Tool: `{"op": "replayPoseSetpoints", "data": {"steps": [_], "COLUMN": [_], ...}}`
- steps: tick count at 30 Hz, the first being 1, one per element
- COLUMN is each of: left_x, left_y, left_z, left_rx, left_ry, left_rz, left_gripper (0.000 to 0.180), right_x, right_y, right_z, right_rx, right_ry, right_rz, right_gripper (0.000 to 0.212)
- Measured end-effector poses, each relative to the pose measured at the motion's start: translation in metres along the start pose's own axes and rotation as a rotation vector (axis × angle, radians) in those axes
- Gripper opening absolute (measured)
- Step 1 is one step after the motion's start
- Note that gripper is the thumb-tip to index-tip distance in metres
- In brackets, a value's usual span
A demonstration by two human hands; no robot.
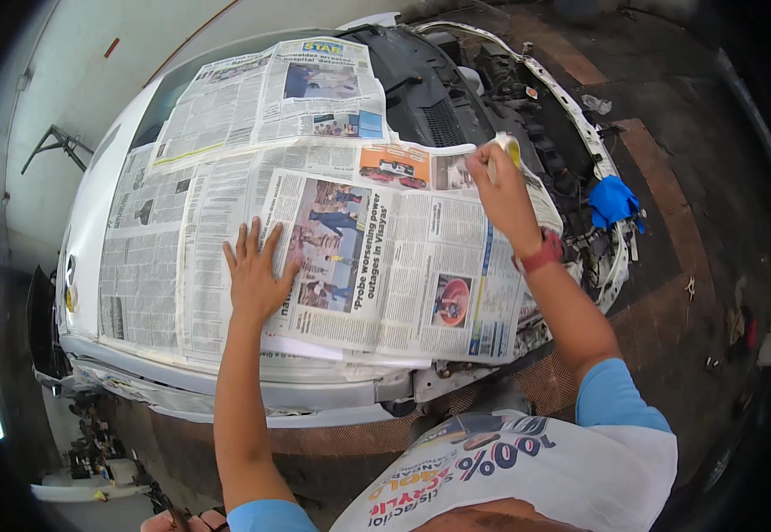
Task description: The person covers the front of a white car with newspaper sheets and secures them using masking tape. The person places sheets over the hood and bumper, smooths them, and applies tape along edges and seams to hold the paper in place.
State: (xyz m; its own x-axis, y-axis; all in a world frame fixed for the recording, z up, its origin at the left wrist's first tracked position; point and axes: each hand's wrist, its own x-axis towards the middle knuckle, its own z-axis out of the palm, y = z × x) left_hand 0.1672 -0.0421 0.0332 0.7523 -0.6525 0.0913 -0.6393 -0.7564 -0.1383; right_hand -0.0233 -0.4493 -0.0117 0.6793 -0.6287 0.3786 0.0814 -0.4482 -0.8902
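Sheets of newspaper (403, 230) cover the windshield area and front of a white car, overlapping one another. My left hand (257, 273) lies flat on the newspaper with its fingers spread, beside a large printed photo. My right hand (494, 182) is closed near the paper's far right edge, by the open engine bay. A small curled white and yellow thing (511, 149) shows just beyond its fingers; whether it is folded paper or a roll of tape I cannot tell. What the fingers pinch is hidden.
The exposed engine bay (536, 115) and bare white front frame (614, 266) lie to the right, with a blue cloth (613, 202) on the frame. A black cowl panel (439, 89) shows beyond the paper. Another person's hand (182, 521) appears at the lower left.
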Motion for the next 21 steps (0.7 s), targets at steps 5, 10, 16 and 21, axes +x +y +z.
{"op": "replayPoseSetpoints", "data": {"steps": [5,10,16,21], "left_x": [0.012,0.021,0.023,0.026], "left_y": [0.007,0.010,0.013,0.011], "left_z": [-0.001,-0.006,-0.016,-0.009], "left_rx": [0.004,-0.022,-0.029,-0.002], "left_ry": [0.002,-0.016,-0.108,-0.165], "left_rz": [-0.016,-0.024,-0.078,-0.092], "left_gripper": [0.079,0.081,0.083,0.082], "right_x": [0.164,0.311,0.426,0.465], "right_y": [0.072,0.120,0.179,0.234], "right_z": [0.067,0.142,0.229,0.287], "right_rx": [-0.049,-0.293,-0.667,-0.846], "right_ry": [0.022,-0.036,-0.150,-0.212], "right_rz": [-0.123,-0.049,0.008,0.029], "right_gripper": [0.028,0.038,0.061,0.071]}}
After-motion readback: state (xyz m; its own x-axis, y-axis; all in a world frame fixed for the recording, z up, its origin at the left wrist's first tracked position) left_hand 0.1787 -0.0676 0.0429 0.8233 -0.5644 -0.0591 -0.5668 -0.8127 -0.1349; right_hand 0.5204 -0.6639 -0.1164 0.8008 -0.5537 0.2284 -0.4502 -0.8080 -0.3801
